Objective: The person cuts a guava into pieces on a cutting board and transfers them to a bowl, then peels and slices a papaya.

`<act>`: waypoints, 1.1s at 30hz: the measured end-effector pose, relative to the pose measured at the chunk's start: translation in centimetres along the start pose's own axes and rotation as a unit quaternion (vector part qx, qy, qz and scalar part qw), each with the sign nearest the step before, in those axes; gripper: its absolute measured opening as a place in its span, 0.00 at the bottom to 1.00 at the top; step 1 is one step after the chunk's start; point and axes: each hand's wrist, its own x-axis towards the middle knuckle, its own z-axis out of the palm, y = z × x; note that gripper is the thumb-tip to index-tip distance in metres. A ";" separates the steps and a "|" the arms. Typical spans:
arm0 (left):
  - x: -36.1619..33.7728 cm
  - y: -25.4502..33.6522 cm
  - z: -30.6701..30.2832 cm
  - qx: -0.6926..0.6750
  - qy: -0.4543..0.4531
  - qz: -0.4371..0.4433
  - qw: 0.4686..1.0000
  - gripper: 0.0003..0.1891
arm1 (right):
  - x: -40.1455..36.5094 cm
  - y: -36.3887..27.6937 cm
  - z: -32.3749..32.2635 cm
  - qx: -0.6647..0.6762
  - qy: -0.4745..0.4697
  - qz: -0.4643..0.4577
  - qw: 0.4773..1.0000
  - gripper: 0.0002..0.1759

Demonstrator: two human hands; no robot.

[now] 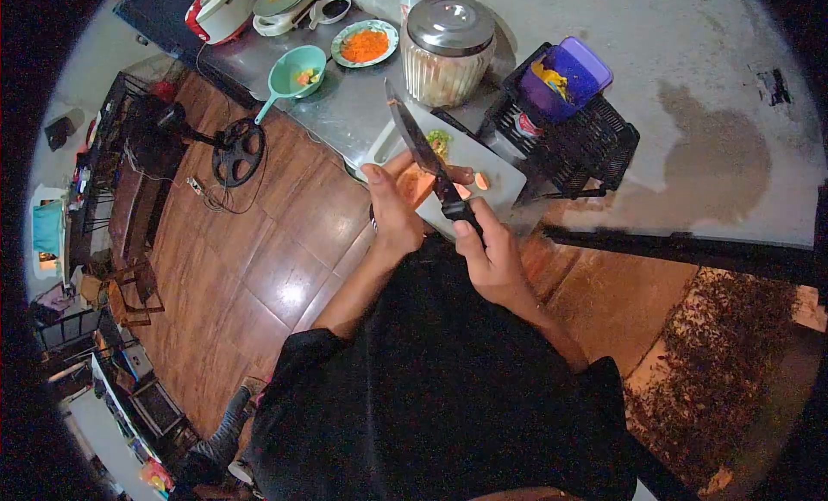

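Observation:
My right hand (493,255) grips the black handle of a long kitchen knife (416,140), its blade pointing away over a white cutting board (500,178). My left hand (392,209) holds an orange piece of carrot (417,186) against the blade at the board's near edge. A small orange slice (481,181) and some green scraps (439,141) lie on the board.
On the steel counter stand a glass jar with a metal lid (448,51), a plate of grated carrot (366,44), a teal scoop (293,74), a black crate (573,139) holding a purple container (565,77), and a rice cooker (221,9). Wooden floor lies to the left.

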 end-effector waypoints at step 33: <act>0.6 -2.3 0.2 -0.029 0.021 -0.121 0.992 0.48 | 0.0 1.1 0.7 0.006 0.038 0.026 0.999 0.10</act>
